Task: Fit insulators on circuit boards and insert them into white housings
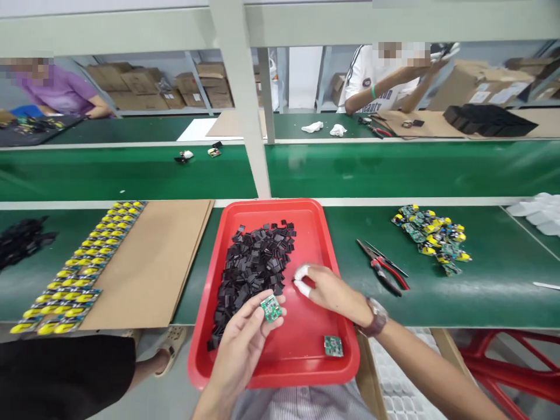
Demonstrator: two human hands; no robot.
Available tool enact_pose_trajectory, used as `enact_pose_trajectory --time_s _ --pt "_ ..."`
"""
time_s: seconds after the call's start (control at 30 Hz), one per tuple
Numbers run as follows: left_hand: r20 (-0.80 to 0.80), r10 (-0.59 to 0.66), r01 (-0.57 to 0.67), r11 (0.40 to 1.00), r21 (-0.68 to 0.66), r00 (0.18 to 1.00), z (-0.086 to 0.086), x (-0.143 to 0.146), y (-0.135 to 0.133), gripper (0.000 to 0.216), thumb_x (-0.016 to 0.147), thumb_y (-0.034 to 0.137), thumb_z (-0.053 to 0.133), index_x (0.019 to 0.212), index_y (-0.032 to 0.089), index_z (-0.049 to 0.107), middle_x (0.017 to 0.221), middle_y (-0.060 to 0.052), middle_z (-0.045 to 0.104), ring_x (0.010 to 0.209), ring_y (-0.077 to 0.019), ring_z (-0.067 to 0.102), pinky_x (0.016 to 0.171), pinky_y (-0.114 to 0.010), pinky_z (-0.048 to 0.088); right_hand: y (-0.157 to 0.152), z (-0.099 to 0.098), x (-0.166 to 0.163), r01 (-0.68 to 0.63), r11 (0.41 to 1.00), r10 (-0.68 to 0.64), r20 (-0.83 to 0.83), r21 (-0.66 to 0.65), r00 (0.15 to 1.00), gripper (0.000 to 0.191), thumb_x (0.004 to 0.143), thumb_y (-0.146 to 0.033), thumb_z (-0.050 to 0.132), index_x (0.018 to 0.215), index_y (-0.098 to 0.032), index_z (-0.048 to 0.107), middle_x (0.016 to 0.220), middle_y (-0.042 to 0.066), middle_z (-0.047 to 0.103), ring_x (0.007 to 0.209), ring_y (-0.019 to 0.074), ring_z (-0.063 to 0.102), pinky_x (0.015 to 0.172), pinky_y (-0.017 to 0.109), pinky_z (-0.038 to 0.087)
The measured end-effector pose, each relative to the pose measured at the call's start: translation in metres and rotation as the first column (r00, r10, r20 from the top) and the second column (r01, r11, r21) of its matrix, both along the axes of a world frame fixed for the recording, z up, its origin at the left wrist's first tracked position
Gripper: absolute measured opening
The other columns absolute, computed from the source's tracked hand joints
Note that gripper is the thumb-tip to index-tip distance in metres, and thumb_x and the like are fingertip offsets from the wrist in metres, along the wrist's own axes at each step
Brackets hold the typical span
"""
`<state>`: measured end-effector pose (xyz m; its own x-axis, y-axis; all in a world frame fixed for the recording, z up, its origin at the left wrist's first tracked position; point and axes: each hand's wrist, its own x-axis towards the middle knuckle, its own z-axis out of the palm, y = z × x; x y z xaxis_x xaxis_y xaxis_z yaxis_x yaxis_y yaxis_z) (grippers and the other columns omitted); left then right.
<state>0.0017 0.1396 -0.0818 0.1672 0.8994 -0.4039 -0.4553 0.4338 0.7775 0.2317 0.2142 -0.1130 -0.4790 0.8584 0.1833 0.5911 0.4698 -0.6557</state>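
My left hand [247, 329] grips a small green circuit board [271, 308] between thumb and fingers, above the near part of a red tray [321, 233]. White covers wrap the thumb and index fingertip of my right hand [326, 287]. Those fingertips are pinched together low over the tray, beside a heap of small black plastic pieces [258, 256]. A tiny dark bit shows at the tips, too small to make out. Another green board [333, 346] lies in the tray's near right corner.
Right of the tray lie red-handled pliers [382, 268], tweezers [387, 258] and a pile of boards with yellow parts [431, 233]. Cardboard [149, 256] and rows of yellow-topped boards [83, 262] lie left. A post [245, 99] rises behind the tray. Two people sit across the green belt [394, 169].
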Motion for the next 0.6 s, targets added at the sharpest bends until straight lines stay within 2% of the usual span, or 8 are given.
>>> enact_pose_trajectory --time_s 0.1,0.2,0.3,0.37,0.43,0.53,0.6 --pt "0.126 -0.002 0.007 0.999 -0.036 0.992 0.002 -0.001 0.002 0.033 0.094 0.031 0.073 0.124 0.017 0.074 0.12 -0.014 0.077 0.103 -0.0237 0.075 0.091 -0.03 0.062 -0.024 0.014 0.0 0.097 0.993 -0.114 -0.292 -0.073 0.949 0.014 0.097 -0.015 0.062 0.109 -0.021 0.067 0.101 0.004 0.075 0.088 0.0157 0.072 0.082 0.028 0.059" --pt "0.148 -0.045 0.047 0.999 -0.008 0.988 0.001 0.002 0.004 0.033 0.094 0.029 0.073 0.125 0.017 0.074 0.122 -0.014 0.075 0.102 -0.0232 0.075 0.091 -0.03 0.061 -0.049 0.028 -0.001 0.066 0.989 -0.125 -0.503 -0.134 0.855 0.024 0.098 -0.015 0.061 0.116 -0.027 0.072 0.103 0.004 0.072 0.092 0.0162 0.071 0.083 0.03 0.059" --pt "0.096 -0.137 0.13 0.989 0.073 0.986 0.0 0.004 0.004 0.04 0.089 0.027 0.079 0.128 0.019 0.073 0.124 -0.013 0.074 0.103 -0.0231 0.074 0.092 -0.031 0.061 -0.064 0.035 -0.004 0.041 0.981 -0.144 -0.576 -0.188 0.804 0.032 0.098 -0.014 0.061 0.122 -0.033 0.073 0.105 0.003 0.072 0.094 0.0159 0.071 0.084 0.031 0.059" --pt "0.027 -0.177 0.173 0.978 0.121 0.984 0.0 0.006 0.003 0.043 0.088 0.027 0.079 0.13 0.022 0.071 0.125 -0.012 0.073 0.095 -0.0212 0.074 0.088 -0.032 0.061 -0.069 0.035 -0.007 0.079 0.969 -0.207 -0.595 -0.235 0.776 0.035 0.096 -0.014 0.065 0.123 -0.035 0.072 0.107 0.002 0.074 0.095 0.0159 0.073 0.085 0.03 0.06" --pt "-0.058 -0.181 0.187 0.971 0.149 0.982 -0.001 0.008 0.002 0.036 0.093 0.03 0.074 0.128 0.023 0.07 0.12 -0.011 0.073 0.086 -0.0187 0.074 0.084 -0.032 0.061 -0.071 0.033 -0.009 0.124 0.961 -0.253 -0.598 -0.249 0.761 0.033 0.094 -0.014 0.069 0.12 -0.034 0.072 0.105 0.001 0.076 0.093 0.0154 0.074 0.083 0.029 0.06" --pt "-0.151 -0.187 0.211 0.963 0.167 0.971 -0.003 0.01 -0.001 0.03 0.098 0.035 0.067 0.126 0.022 0.069 0.107 -0.009 0.075 0.078 -0.0169 0.072 0.082 -0.032 0.059 -0.075 0.031 -0.012 0.178 0.972 -0.236 -0.599 -0.155 0.765 0.03 0.093 -0.01 0.069 0.116 -0.03 0.072 0.099 0.001 0.075 0.087 0.0142 0.072 0.079 0.027 0.059" --pt "-0.142 -0.202 0.225 0.96 0.167 0.969 -0.005 0.012 -0.002 0.038 0.094 0.033 0.072 0.13 0.023 0.067 0.106 -0.009 0.075 0.078 -0.0169 0.071 0.078 -0.031 0.06 -0.078 0.031 -0.014 0.183 0.98 -0.19 -0.601 -0.074 0.776 0.032 0.095 -0.006 0.065 0.119 -0.027 0.071 0.099 0.003 0.073 0.088 0.0145 0.07 0.08 0.028 0.059"
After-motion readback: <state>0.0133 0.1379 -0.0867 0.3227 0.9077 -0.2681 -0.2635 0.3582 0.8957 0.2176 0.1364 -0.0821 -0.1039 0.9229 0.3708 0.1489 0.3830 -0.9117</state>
